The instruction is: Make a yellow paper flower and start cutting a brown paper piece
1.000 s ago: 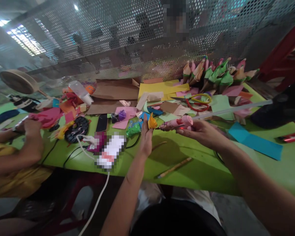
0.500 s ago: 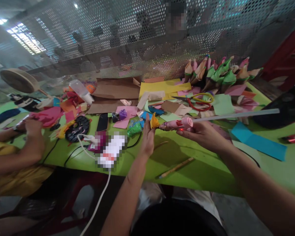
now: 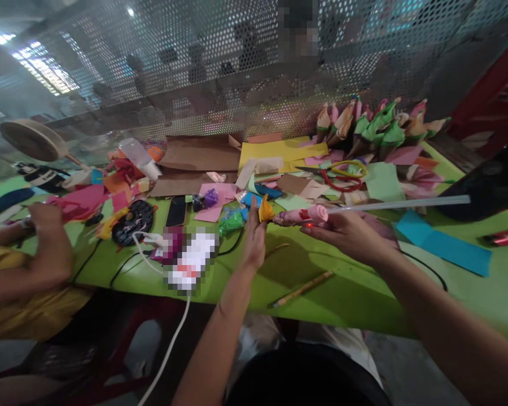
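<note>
We held one yellow paper flower (image 3: 265, 210) in the left hand (image 3: 255, 242), its fingers straight and close about the rolled paper, over the middle of the green desk (image 3: 347, 304). The right hand (image 3: 355, 234) was wrapped around one pink glue gun (image 3: 298, 215), its nozzle pointed at the flower's base; whether the two touched, we could not tell. Below both hands, a stretch of desk ran to the front edge, carrying one pencil (image 3: 303, 288) laid at a slant near that edge. A white cable (image 3: 169, 358) dropped over the edge from a phone (image 3: 193, 259) with a blurred screen, left of the left forearm. To the right, room narrowed: one glue stick (image 3: 406, 203) jutted well behind the gun toward a dark object (image 3: 491, 180), and a blue paper strip (image 3: 444, 242) lay beside the right forearm. Beyond the hands, scraps crowded back to the perforated screen (image 3: 220, 73).

Counting, we had two phones, the second a black phone (image 3: 176, 211) lying farther back; one pair of scissors (image 3: 342, 187) with a yellow loop and a red one; and one large yellow sheet (image 3: 283, 152). The paper cones (image 3: 376, 127) at back right overlapped too much to count. At far left, a co-worker's hand (image 3: 46, 220) was beside pink material (image 3: 82, 203).
</note>
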The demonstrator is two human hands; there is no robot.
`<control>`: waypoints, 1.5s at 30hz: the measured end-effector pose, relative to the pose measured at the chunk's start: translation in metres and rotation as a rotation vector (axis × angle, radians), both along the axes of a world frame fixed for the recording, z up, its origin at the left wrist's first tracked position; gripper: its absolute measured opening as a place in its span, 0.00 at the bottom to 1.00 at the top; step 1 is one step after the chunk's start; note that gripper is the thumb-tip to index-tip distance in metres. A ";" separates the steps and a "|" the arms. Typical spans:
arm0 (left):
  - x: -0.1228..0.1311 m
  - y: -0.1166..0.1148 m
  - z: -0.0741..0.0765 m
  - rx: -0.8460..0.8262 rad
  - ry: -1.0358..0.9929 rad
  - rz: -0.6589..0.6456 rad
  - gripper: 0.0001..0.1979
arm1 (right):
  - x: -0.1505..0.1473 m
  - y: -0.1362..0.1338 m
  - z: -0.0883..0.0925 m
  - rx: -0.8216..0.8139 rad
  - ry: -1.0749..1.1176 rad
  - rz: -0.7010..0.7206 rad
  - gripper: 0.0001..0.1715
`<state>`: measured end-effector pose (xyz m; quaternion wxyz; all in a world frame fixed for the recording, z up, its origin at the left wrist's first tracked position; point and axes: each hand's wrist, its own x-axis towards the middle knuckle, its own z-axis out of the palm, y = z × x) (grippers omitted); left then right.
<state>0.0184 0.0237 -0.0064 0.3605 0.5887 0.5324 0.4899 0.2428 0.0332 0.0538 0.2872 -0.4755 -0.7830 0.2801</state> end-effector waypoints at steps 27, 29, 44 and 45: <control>-0.002 0.001 -0.007 -0.019 -0.067 0.005 0.34 | -0.002 0.001 0.005 0.107 -0.039 -0.018 0.27; -0.002 0.001 -0.007 -0.031 -0.058 0.009 0.34 | -0.002 0.001 0.006 0.120 -0.035 -0.023 0.27; -0.001 0.001 -0.006 -0.002 -0.050 -0.002 0.34 | -0.007 -0.002 0.003 0.096 0.016 0.057 0.24; -0.001 0.002 -0.006 -0.007 -0.050 0.004 0.34 | -0.006 -0.002 0.004 0.089 0.006 0.048 0.24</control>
